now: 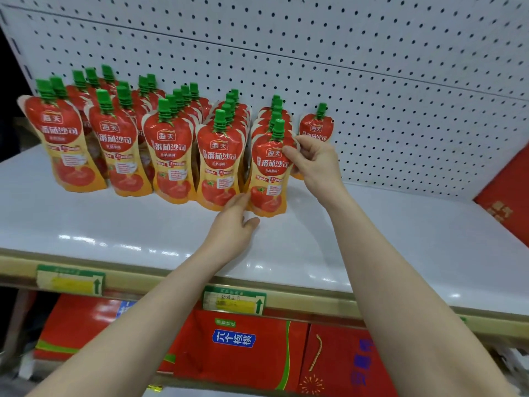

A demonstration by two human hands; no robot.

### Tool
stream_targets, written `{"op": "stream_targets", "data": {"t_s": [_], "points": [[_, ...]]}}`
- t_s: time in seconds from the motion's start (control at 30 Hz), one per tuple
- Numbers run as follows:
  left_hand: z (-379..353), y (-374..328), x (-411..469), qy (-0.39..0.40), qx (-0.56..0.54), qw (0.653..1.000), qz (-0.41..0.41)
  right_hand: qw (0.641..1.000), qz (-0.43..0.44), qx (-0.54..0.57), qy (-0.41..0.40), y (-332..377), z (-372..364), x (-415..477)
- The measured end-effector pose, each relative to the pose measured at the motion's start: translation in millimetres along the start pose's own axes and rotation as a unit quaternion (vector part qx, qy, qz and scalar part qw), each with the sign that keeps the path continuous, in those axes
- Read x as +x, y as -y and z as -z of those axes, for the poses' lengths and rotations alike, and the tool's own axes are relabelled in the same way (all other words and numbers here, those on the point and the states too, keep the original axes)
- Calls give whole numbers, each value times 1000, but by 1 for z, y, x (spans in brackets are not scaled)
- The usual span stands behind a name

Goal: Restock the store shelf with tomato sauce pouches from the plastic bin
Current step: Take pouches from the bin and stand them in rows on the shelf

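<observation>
A white shelf (114,224) fills the middle of the view, backed by a white pegboard (372,81). Five rows of tomato sauce pouches (169,150) stand from 9 o'clock to 12 o'clock, running front to back. Bare shelf lies open in front of them toward the 6 o'clock edge and out toward 3 o'clock, where a red box (506,196) leans at the far end.

Each pouch reads "海天" above "番茄沙司". All stand upright, long axis vertical, green caps up, labels facing the viewer.

The front pouch (269,179) of the rightmost row stands just above centre. The right hand (315,159) pinches its upper right edge between thumb and curled fingers. The left hand (233,224) rests straight fingers against its lower left edge, beside the neighbouring row. A lone pouch (316,124) stands behind the right hand against the pegboard.

Along the shelf's front lip sit two green and yellow price labels (233,302); their print is too blurred to read. Below, a red carton (243,348) reads "六个核桃".
</observation>
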State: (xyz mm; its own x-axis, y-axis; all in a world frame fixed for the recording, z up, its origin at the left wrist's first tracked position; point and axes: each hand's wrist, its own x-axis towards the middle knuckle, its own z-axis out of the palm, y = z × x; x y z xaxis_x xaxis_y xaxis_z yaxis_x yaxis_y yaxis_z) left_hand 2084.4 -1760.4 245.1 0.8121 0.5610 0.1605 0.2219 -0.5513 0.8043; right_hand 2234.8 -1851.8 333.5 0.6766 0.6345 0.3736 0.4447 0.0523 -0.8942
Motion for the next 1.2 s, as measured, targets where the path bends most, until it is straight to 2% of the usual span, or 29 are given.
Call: {"op": "stream_targets", "data": {"t_s": [0.17, 0.37, 0.43, 0.57, 0.77, 0.97, 1.07, 1.2], "points": [[-2, -2, 0, -7, 11, 1000, 13, 1000, -3, 19, 6, 0, 0, 1], [3, -5, -3, 5, 1, 1000, 9, 998, 18, -62, 0, 3, 2, -6], [7, -8, -7, 3, -2, 1000, -5, 990, 31, -135, -29, 5, 6, -13], [18, -15, -26, -15, -11, 999, -46, 950, 67, -289, -101, 7, 22, -47], [20, -25, -78, -14, -79, 992, -95, 916, 45, -345, -199, 0, 49, -166], [-28, -44, -143, 84, -169, 971, -149, 882, -71, -357, -298, -32, 79, -340], [-76, -47, -176, 180, -185, 956, -141, 855, -179, -340, -349, -53, 101, -429], [-164, -28, -214, 293, -164, 935, -114, 800, -349, -303, -383, -105, 125, -532]]}}
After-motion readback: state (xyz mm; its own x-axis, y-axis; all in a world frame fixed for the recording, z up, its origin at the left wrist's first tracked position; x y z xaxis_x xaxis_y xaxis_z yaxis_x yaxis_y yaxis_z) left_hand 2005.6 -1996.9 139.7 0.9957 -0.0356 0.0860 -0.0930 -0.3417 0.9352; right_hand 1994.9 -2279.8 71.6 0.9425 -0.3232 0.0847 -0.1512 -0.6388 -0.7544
